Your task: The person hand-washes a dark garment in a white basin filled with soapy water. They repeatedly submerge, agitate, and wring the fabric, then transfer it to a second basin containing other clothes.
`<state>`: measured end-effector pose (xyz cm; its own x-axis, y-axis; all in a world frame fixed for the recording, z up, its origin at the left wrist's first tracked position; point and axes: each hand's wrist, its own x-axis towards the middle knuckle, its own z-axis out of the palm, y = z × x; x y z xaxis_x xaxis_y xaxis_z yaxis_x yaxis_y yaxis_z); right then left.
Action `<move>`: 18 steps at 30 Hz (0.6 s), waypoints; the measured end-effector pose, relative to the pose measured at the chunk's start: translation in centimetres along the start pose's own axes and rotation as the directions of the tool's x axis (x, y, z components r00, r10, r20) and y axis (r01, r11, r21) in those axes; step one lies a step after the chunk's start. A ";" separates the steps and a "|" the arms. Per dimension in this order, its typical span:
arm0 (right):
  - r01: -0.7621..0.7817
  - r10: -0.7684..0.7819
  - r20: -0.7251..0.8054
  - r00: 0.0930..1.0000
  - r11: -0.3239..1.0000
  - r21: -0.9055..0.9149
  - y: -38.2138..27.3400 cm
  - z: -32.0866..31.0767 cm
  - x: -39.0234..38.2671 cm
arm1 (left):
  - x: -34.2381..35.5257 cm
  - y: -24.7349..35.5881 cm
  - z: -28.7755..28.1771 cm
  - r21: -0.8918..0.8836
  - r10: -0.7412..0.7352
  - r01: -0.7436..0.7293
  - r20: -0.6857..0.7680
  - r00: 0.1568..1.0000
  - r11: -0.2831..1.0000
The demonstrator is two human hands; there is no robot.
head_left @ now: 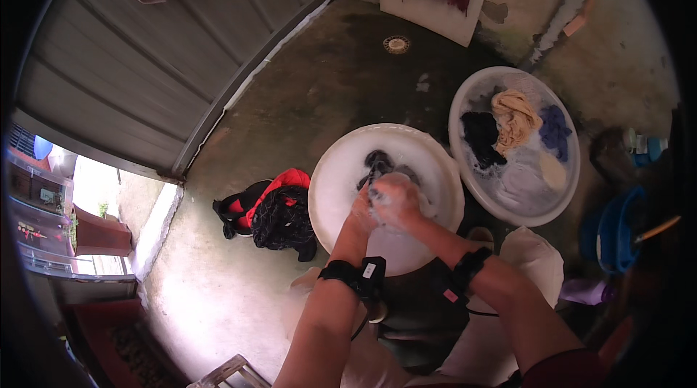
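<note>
A round white basin [341, 243] of sudsy water sits in front of me. Dark wet cloth [377, 163] lies in it, lathered with foam. My left hand [361, 206] is closed on the cloth at the middle of the basin. My right hand [396, 195] is closed beside it, foam over the fingers, also gripping the cloth. The two hands are close together, and the lower part of the cloth is hidden by them and the suds.
An oval tub [515, 206] holding several soaking garments stands right. Black-and-red clothes [279, 217] lie on the concrete floor [203, 272] at left. A blue bucket [613, 232] is far right. A drain [396, 45] sits near the back wall. A doorway [102, 185] opens at left.
</note>
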<state>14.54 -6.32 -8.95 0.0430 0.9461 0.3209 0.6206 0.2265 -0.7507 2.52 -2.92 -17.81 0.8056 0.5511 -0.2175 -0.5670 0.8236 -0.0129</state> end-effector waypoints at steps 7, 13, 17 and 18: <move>-0.039 0.053 0.094 0.994 0.990 -0.138 -1.1 -1.6 1.2 | -0.2 0.4 -2.4 0.942 0.294 0.146 -0.053 0.954 -0.303; -0.461 0.460 -0.053 0.886 0.865 -0.198 4.3 -0.4 0.8 | 1.8 -3.4 5.3 0.678 0.590 0.011 -0.647 0.483 0.735; -0.332 0.361 0.039 0.932 0.889 -0.316 7.3 -0.5 -1.2 | 2.3 -3.3 7.2 0.741 0.616 0.215 -0.656 0.437 0.636; -0.281 0.329 0.081 0.941 0.891 -0.356 8.2 -0.3 -2.2 | 2.2 -3.4 7.0 0.694 0.566 0.250 -0.705 0.427 0.676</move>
<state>19.77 -6.61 -15.68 0.1815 0.9834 0.0082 0.8196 -0.1466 -0.5539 7.41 -3.55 -11.38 -0.0978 0.6072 -0.7885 -0.0623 0.7870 0.6138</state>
